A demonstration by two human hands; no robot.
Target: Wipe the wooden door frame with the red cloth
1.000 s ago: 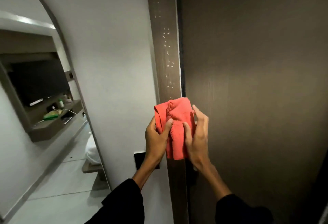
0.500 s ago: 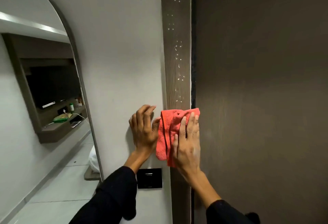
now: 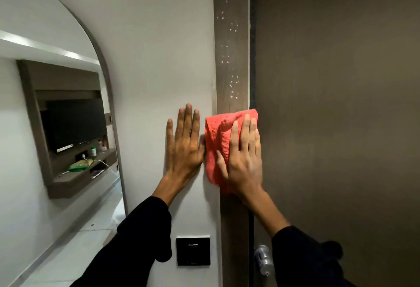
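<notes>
Head view. The wooden door frame (image 3: 231, 36) runs as a vertical brown strip, long axis from 12 to 6 o'clock, between the pale wall (image 3: 147, 48) at 9 o'clock and the dark door (image 3: 341, 105) at 3 o'clock. White specks (image 3: 233, 82) dot the frame above the red cloth (image 3: 218, 141). The cloth — folded, its long axis also near vertical — lies pressed against the frame, overlapping slightly onto the wall and the door edge. The right hand (image 3: 244, 159) lies flat on the cloth, fingers extended toward 12 o'clock and close together, pinning it to the frame. The left hand (image 3: 183, 145) rests flat on the wall, fingers extended upward, thumb side just touching the cloth's left edge. A black wall switch (image 3: 193, 251) sits at 6 o'clock — below the left forearm. An arched mirror (image 3: 56, 127) occupies the 9 o'clock side.
</notes>
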